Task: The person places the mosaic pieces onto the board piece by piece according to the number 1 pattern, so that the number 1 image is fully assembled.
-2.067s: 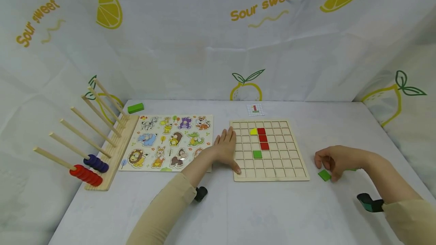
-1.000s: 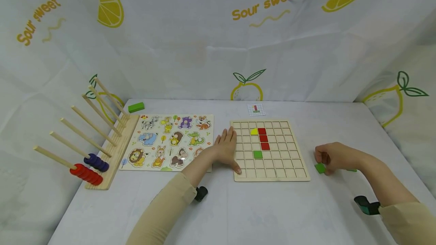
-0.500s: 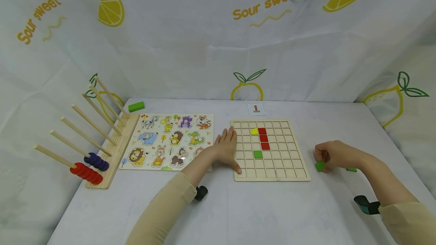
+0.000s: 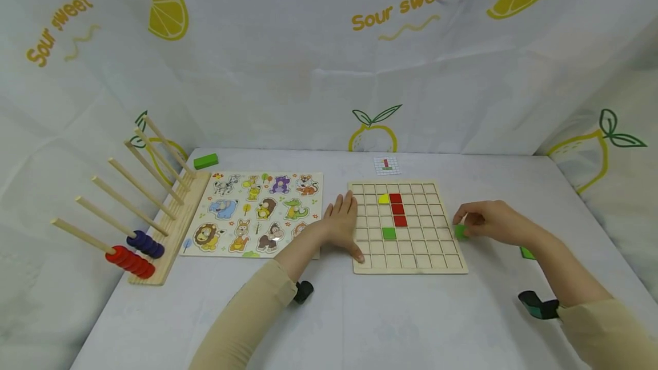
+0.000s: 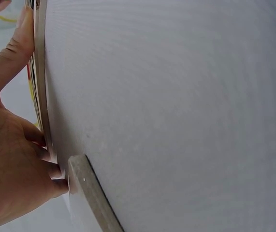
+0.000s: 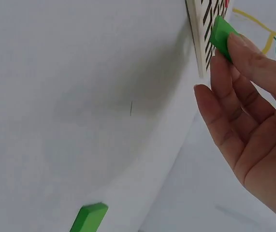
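Note:
My right hand point(image 4: 488, 222) pinches a green square tile point(image 6: 222, 36) between thumb and fingers, just off the right edge of the wooden grid board point(image 4: 426, 244). My left hand point(image 4: 341, 227) lies with straight fingers along the board's left edge, its thumb at the lower left corner. On the board sit a yellow piece point(image 4: 384, 198) with a rounded side, a column of red squares point(image 4: 397, 209) and one green square point(image 4: 389, 233) below and left of them. Another green tile point(image 4: 527, 253) lies on the table, partly behind my right forearm.
A small printed grid card point(image 4: 386, 165) lies behind the board. To the left are an animal puzzle board point(image 4: 257, 214), a wooden peg rack point(image 4: 169, 233) with red and blue rings, and a green block point(image 4: 205, 161). A lemon-print cloth point(image 4: 288, 84) hangs behind.
My right hand has picked up the green tile from the table and carried it left and away from me, toward the board. The left hand has stayed where it was.

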A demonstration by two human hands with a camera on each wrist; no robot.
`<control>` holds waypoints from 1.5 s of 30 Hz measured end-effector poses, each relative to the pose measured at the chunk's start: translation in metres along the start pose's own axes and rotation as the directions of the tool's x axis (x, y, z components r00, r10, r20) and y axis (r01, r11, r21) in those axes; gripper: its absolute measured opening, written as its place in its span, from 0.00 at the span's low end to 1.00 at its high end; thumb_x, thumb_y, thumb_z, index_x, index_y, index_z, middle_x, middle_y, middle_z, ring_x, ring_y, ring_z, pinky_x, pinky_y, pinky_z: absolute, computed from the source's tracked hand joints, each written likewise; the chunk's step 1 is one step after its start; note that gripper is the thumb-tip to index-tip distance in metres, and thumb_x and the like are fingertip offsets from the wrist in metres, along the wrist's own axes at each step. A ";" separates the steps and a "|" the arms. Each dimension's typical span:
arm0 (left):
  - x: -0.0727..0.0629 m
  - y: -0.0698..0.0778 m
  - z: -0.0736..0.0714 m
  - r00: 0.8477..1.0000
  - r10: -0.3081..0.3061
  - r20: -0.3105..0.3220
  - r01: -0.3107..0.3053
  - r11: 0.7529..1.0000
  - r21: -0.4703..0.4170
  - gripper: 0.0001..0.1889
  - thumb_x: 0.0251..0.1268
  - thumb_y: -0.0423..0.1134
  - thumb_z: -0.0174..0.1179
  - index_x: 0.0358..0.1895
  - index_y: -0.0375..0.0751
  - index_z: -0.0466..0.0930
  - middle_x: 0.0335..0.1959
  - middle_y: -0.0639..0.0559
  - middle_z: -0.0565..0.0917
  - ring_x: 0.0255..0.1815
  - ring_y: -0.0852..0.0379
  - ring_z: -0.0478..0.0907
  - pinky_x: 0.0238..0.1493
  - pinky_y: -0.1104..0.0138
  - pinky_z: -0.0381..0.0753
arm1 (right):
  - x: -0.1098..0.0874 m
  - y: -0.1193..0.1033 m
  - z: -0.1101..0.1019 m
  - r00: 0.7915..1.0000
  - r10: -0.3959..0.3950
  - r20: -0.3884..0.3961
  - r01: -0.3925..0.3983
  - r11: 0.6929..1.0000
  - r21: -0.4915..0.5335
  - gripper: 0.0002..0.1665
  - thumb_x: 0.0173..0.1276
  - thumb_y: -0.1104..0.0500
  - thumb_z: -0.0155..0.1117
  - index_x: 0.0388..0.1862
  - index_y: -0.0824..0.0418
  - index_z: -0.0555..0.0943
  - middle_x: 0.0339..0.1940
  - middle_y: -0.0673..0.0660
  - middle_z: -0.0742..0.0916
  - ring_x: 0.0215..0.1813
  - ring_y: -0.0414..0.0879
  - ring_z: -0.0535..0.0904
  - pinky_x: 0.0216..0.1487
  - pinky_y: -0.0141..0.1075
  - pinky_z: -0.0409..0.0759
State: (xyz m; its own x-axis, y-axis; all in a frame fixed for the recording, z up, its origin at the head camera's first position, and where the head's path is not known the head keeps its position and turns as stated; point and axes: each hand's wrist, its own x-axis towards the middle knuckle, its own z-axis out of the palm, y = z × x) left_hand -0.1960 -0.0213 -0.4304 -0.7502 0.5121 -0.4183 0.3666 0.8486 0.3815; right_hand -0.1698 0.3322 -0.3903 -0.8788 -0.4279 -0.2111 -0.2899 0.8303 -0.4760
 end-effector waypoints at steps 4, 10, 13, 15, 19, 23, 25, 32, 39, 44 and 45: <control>0.000 0.000 0.001 1.000 -0.003 0.001 0.003 1.000 0.001 0.74 0.41 0.61 0.77 0.79 0.34 0.29 0.82 0.41 0.25 0.83 0.41 0.24 0.83 0.48 0.35 | 0.008 -0.016 0.005 0.999 -0.020 -0.041 0.020 1.000 0.010 0.10 0.63 0.63 0.67 0.42 0.52 0.84 0.26 0.46 0.80 0.32 0.34 0.70 0.33 0.28 0.69; 0.002 -0.001 0.003 1.000 -0.017 0.005 0.017 1.000 -0.008 0.75 0.40 0.62 0.77 0.80 0.35 0.28 0.82 0.43 0.24 0.83 0.43 0.24 0.83 0.49 0.34 | 0.021 -0.033 0.012 0.998 -0.016 -0.065 0.020 0.998 0.063 0.08 0.64 0.61 0.67 0.43 0.54 0.83 0.28 0.47 0.83 0.32 0.36 0.74 0.34 0.29 0.72; 0.001 -0.002 0.003 1.000 -0.013 0.003 0.013 1.000 -0.016 0.76 0.39 0.62 0.78 0.80 0.35 0.28 0.82 0.43 0.24 0.83 0.43 0.24 0.83 0.49 0.34 | 0.027 -0.038 0.017 0.998 -0.006 -0.066 0.013 0.995 0.099 0.08 0.65 0.61 0.68 0.43 0.55 0.83 0.29 0.49 0.83 0.32 0.38 0.75 0.35 0.29 0.73; -0.001 -0.001 0.002 1.000 -0.007 -0.003 0.007 1.000 -0.011 0.75 0.39 0.62 0.77 0.80 0.35 0.29 0.82 0.42 0.25 0.83 0.42 0.25 0.83 0.49 0.36 | 0.030 -0.041 0.020 0.997 -0.008 -0.070 0.016 0.993 0.116 0.09 0.64 0.61 0.68 0.43 0.55 0.83 0.30 0.50 0.83 0.33 0.39 0.76 0.35 0.29 0.74; 0.000 -0.002 0.003 1.000 -0.008 -0.005 0.008 1.000 -0.013 0.75 0.39 0.62 0.77 0.80 0.35 0.29 0.82 0.42 0.25 0.83 0.42 0.24 0.83 0.49 0.36 | 0.036 -0.048 0.025 0.996 -0.024 -0.080 0.035 0.990 0.138 0.08 0.64 0.62 0.69 0.42 0.55 0.84 0.33 0.51 0.84 0.34 0.42 0.77 0.35 0.30 0.75; 0.000 -0.001 0.003 1.000 -0.006 -0.009 0.006 1.000 -0.014 0.75 0.39 0.62 0.77 0.80 0.35 0.29 0.82 0.42 0.26 0.83 0.42 0.24 0.83 0.48 0.35 | 0.040 -0.053 0.027 0.996 -0.026 -0.086 0.038 0.988 0.147 0.09 0.63 0.63 0.69 0.42 0.55 0.85 0.34 0.52 0.84 0.35 0.43 0.78 0.35 0.30 0.76; 0.000 -0.001 0.003 1.000 -0.003 -0.008 0.003 1.000 -0.017 0.75 0.39 0.62 0.78 0.80 0.35 0.29 0.82 0.42 0.25 0.83 0.42 0.24 0.83 0.48 0.36 | 0.042 -0.054 0.028 0.995 -0.033 -0.090 0.045 0.989 0.140 0.09 0.62 0.64 0.69 0.42 0.56 0.85 0.34 0.52 0.85 0.36 0.43 0.78 0.36 0.30 0.77; 0.000 0.000 0.002 1.000 -0.001 -0.007 0.001 1.000 -0.018 0.75 0.39 0.62 0.78 0.80 0.35 0.29 0.82 0.42 0.25 0.83 0.42 0.24 0.83 0.48 0.35 | 0.051 -0.057 0.037 0.993 -0.074 -0.091 0.085 0.990 0.113 0.09 0.61 0.65 0.71 0.40 0.55 0.87 0.34 0.48 0.87 0.37 0.40 0.77 0.40 0.29 0.78; 0.001 0.000 0.002 1.000 -0.003 -0.005 0.003 1.000 -0.007 0.75 0.39 0.62 0.77 0.80 0.35 0.29 0.82 0.42 0.25 0.83 0.42 0.24 0.83 0.48 0.36 | 0.059 -0.062 0.045 0.997 -0.067 -0.047 0.073 0.988 0.137 0.08 0.61 0.64 0.71 0.39 0.54 0.87 0.36 0.49 0.89 0.36 0.42 0.77 0.37 0.29 0.76; 0.002 -0.001 0.002 1.000 0.000 -0.008 0.000 1.000 -0.002 0.75 0.40 0.62 0.77 0.80 0.35 0.29 0.82 0.42 0.25 0.83 0.42 0.24 0.83 0.48 0.36 | 0.061 -0.064 0.049 0.996 -0.075 -0.042 0.080 0.989 0.123 0.10 0.62 0.67 0.69 0.38 0.53 0.87 0.37 0.48 0.89 0.36 0.42 0.76 0.37 0.30 0.76; 0.002 -0.002 0.002 1.000 0.001 -0.009 -0.001 1.000 0.001 0.75 0.40 0.62 0.77 0.80 0.35 0.29 0.82 0.41 0.25 0.83 0.42 0.24 0.83 0.48 0.36 | 0.061 -0.065 0.049 0.996 -0.079 -0.046 0.084 0.990 0.114 0.10 0.61 0.67 0.69 0.38 0.53 0.88 0.37 0.48 0.89 0.35 0.42 0.76 0.36 0.30 0.76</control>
State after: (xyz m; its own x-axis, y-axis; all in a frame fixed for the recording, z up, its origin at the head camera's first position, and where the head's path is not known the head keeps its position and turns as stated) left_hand -0.1973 -0.0212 -0.4337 -0.7546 0.5119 -0.4107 0.3677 0.8481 0.3814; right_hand -0.1864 0.2347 -0.4145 -0.8697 -0.4752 -0.1333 -0.3173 0.7452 -0.5865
